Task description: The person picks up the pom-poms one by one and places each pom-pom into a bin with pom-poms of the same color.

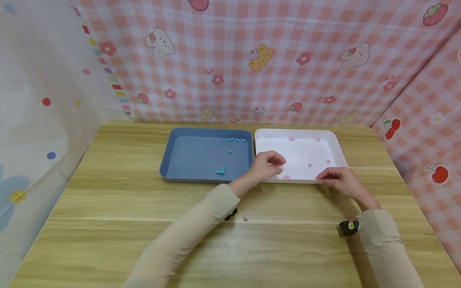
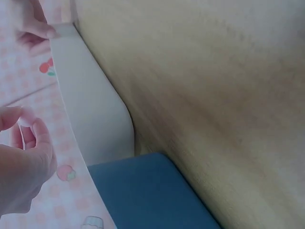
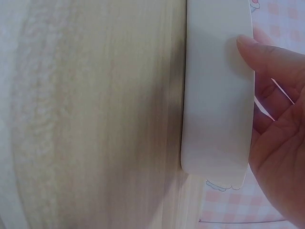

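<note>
My left hand point(image 1: 267, 165) hovers over the white tray point(image 1: 333, 140), fingers curled together, probably pinching a pink ball, blurred. My right hand point(image 1: 340, 180) grips the tray's near rim. Only the head view shows the loose pink ball point(image 1: 245, 217) on the table point(image 1: 108, 208) and the teal balls point(image 1: 220, 171) in the blue tray point(image 1: 201, 132). No readable writing.

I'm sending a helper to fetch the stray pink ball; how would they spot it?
Start at the wooden table, in front of the white tray. The pink ball lies beside the left sleeve. It alone rests on bare wood, not in a tray.
</note>
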{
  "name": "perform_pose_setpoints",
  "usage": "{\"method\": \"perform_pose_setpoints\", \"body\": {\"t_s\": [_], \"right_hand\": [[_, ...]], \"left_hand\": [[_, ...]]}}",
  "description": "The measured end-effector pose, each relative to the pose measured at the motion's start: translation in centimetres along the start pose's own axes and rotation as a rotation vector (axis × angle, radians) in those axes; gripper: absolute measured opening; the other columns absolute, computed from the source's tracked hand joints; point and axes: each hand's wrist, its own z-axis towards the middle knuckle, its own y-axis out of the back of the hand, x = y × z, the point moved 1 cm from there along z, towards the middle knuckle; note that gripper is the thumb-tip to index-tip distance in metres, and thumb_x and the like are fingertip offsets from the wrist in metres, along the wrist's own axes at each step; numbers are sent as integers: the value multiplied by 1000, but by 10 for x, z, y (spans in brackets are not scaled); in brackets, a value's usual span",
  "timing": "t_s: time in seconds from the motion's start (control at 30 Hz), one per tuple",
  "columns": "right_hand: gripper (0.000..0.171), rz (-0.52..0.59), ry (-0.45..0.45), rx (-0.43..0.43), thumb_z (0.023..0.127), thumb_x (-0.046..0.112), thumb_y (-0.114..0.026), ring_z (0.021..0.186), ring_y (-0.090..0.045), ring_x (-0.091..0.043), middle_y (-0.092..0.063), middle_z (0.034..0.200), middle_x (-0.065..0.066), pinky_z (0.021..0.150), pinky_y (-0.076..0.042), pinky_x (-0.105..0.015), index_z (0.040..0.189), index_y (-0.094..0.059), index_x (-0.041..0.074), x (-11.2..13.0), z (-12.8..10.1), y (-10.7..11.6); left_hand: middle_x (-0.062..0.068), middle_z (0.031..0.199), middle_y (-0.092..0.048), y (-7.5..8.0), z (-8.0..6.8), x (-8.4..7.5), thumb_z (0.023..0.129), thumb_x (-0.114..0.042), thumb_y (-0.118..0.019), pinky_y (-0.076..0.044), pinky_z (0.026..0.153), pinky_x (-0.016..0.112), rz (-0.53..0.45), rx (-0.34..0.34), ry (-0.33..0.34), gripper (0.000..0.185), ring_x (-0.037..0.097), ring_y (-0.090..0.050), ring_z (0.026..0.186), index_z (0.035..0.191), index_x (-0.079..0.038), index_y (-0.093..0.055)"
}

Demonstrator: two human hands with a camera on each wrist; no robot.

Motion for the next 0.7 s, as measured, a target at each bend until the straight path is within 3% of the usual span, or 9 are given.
{"method": "perform_pose_setpoints", "body": {"t_s": [0.33,0.53,0.7], "right_hand": [[10,9,-7,4,79,-10,-68,67,-54,-2,-66,75,-6,59,-45,-15,82,-69,-1,-1,1,-1],[10,-2,-3,5,78,-13,-66,67,-54,-2,-65,73,-2,59,-45,-15,81,-68,-4,-1,0,0],[9,7,-3,8,79,-13,-66,67,-53,-2,-65,74,-4,59,-45,-14,81,-68,-4,-1,-1,0]], "left_hand": [[21,97,-65,0,12,6,82,8,-63,-47,70,17,-4,-84,63,14,21,-61,82,96,7,-65],[16,91,-66,6,6,5,82,7,-63,-48,68,17,-9,-114,69,12,19,-61,80,93,5,-66],[14,89,-66,14,-8,7,83,7,-62,-48,69,18,-25,-80,49,11,15,-59,79,93,5,-66]]}}
